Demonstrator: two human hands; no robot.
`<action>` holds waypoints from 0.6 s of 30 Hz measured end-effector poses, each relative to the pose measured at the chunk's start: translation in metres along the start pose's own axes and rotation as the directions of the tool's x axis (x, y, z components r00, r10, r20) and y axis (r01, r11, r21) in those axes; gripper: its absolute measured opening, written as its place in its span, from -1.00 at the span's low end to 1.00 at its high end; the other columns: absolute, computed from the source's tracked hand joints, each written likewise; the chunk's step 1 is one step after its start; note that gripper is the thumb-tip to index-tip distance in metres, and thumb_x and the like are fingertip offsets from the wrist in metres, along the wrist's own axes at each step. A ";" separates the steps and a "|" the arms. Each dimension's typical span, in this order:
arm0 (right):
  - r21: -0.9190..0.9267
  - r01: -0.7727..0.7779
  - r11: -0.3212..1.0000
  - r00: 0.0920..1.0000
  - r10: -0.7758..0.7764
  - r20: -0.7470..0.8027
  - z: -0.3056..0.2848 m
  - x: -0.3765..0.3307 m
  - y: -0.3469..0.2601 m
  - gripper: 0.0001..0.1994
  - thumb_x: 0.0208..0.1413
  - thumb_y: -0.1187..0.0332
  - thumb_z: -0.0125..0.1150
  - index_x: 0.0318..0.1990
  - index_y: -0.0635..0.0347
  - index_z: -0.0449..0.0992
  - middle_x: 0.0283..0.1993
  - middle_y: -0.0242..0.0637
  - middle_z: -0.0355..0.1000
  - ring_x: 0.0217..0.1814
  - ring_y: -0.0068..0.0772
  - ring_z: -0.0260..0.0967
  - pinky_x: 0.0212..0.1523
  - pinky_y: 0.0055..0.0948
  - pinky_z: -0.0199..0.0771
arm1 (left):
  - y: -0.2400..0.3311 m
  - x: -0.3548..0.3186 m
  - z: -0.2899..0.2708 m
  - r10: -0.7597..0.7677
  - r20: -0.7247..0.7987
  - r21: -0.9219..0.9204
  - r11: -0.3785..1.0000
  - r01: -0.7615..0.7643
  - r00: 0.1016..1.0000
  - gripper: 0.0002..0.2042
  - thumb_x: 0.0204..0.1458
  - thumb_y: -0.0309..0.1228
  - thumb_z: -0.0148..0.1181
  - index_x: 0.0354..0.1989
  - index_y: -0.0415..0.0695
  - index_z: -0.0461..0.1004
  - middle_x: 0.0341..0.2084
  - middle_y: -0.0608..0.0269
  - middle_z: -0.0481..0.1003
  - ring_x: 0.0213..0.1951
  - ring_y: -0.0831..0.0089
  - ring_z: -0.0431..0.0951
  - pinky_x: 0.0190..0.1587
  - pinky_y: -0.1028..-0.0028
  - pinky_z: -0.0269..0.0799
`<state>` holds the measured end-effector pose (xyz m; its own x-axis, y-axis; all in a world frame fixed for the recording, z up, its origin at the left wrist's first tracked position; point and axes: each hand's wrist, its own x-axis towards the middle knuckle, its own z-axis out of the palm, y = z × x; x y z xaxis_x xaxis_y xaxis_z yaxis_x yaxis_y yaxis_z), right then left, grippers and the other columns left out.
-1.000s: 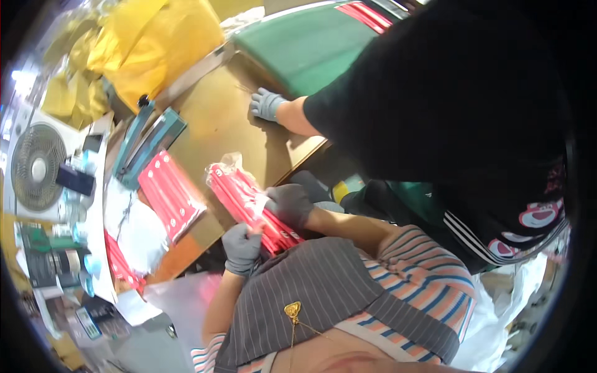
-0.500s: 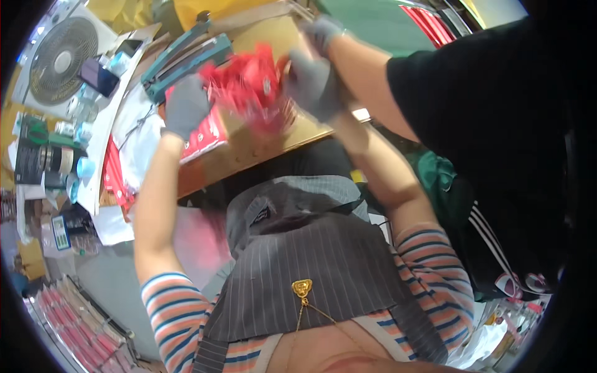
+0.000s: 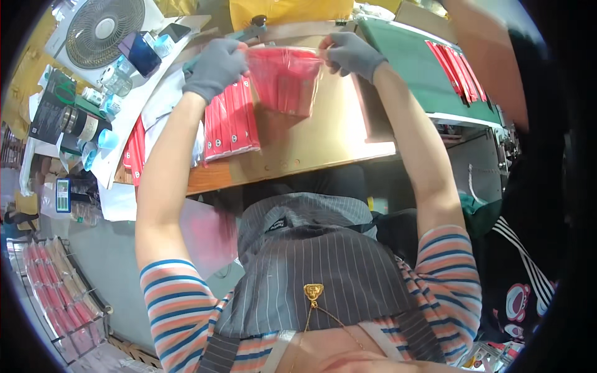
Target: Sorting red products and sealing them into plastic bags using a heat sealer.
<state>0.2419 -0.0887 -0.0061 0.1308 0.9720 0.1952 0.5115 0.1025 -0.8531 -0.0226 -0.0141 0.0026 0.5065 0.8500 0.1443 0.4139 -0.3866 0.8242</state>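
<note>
A clear plastic bag (image 3: 285, 82) filled with red packets hangs over the tan work surface, stretched between my two grey-gloved hands. My left hand (image 3: 217, 67) pinches its upper left corner, and the fingers of my right hand (image 3: 353, 55) are closed on the upper right corner. Just below my left hand lies a row of flat red packets (image 3: 231, 121) side by side. Part of a teal tool (image 3: 191, 64) shows behind my left wrist.
Another person's arm (image 3: 488, 56) is at the upper right. Beside it, a green surface (image 3: 398, 68) carries several red strips (image 3: 457, 71). On the left stand a fan (image 3: 104, 28), a phone (image 3: 140, 53) and a dark flask (image 3: 79, 124). A wire rack (image 3: 59, 292) holds pink packs.
The bundled red bag has been spread out and is now held by both top corners. My right hand moved right and up, my left hand up; the other person's arm withdrew from the work surface.
</note>
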 end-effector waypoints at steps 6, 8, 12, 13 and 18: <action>-0.373 0.529 0.763 0.833 -0.551 0.053 -0.016 -0.007 -0.047 -0.54 0.01 0.14 0.24 -0.02 0.25 0.35 -0.24 -0.22 0.40 -0.13 -0.43 0.35 -0.16 -0.45 0.37 | 0.048 -0.021 0.002 0.032 0.008 -0.306 0.952 -0.028 0.999 -0.76 0.09 -0.41 -0.01 -0.21 -0.33 0.47 -0.65 0.21 0.50 -0.61 0.64 0.46 -0.54 0.65 0.37; -0.399 0.639 0.657 0.767 -0.579 0.276 0.015 -0.004 -0.052 -0.56 0.03 0.08 0.22 -0.10 0.25 0.34 -0.26 -0.14 0.41 -0.20 -0.30 0.38 -0.23 -0.38 0.37 | 0.060 -0.029 0.004 0.060 0.002 -0.318 0.946 -0.056 0.998 -0.77 0.09 -0.41 0.00 -0.22 -0.33 0.48 -0.64 0.21 0.50 -0.61 0.63 0.46 -0.53 0.64 0.38; -0.094 0.490 0.867 0.869 -0.477 0.133 0.048 0.018 -0.025 -0.69 0.06 0.14 0.20 -0.39 0.25 0.40 -0.56 -0.23 0.33 -0.53 -0.47 0.29 -0.45 -0.45 0.29 | 0.042 -0.020 -0.013 0.301 -0.211 -0.095 0.941 -0.326 0.930 -0.66 -0.01 -0.43 0.17 -0.06 -0.32 0.38 -0.37 0.18 0.52 -0.39 0.52 0.53 -0.30 0.56 0.44; 0.136 0.363 0.922 0.925 -0.374 0.069 0.054 0.024 -0.027 -0.69 0.08 0.14 0.17 -0.42 0.26 0.41 -0.59 -0.25 0.30 -0.54 -0.53 0.26 -0.45 -0.47 0.29 | 0.027 -0.015 -0.015 0.461 -0.314 -0.005 0.874 -0.487 0.830 -0.57 -0.07 -0.44 0.24 -0.01 -0.31 0.34 -0.27 0.19 0.51 -0.30 0.48 0.53 -0.21 0.53 0.44; -0.549 0.477 0.686 0.859 -0.495 0.128 0.120 0.092 0.031 -0.71 0.10 0.13 0.11 -0.36 0.22 0.44 -0.52 -0.18 0.45 -0.48 -0.29 0.43 -0.39 -0.36 0.39 | -0.110 -0.004 0.028 -0.262 0.208 -0.553 0.763 0.334 0.942 -0.55 -0.22 -0.30 0.41 -0.15 -0.25 0.49 -0.28 0.23 0.53 -0.23 0.48 0.50 -0.14 0.47 0.39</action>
<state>0.1679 0.0292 -0.0728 -0.2495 0.8117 0.5281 0.8799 0.4178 -0.2265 -0.0490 0.0149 -0.1044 0.5260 0.8281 -0.1938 0.0668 0.1869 0.9801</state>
